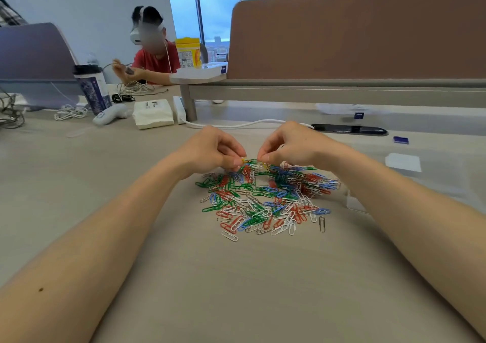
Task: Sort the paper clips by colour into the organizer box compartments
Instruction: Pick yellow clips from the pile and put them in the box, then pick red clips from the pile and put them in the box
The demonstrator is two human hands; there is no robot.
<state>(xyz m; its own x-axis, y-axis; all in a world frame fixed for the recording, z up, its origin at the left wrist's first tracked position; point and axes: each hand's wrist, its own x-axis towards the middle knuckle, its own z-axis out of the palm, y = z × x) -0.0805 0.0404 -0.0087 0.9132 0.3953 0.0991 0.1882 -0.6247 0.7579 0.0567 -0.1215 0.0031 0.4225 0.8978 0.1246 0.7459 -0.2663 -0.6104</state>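
Note:
A loose pile of paper clips (pixel 265 200) in green, red, blue, white and silver lies on the beige desk (pixel 105 171). My left hand (pixel 213 149) hovers over the pile's far edge, fingers curled, pinching a yellow paper clip (pixel 244 160). My right hand (pixel 292 145) is just beside it, fingers curled, its fingertips pinching a yellow clip (pixel 265 164) at the top of the heap. A clear plastic organizer box (pixel 353 202) shows faintly at the right, partly hidden behind my right forearm.
A white cable (pixel 236 125) runs behind my hands. At the back left are a white pack (pixel 153 113), a patterned cup (pixel 93 90) and tangled cords. Another person sits at the far left. A brown divider panel (pixel 355 35) closes off the back.

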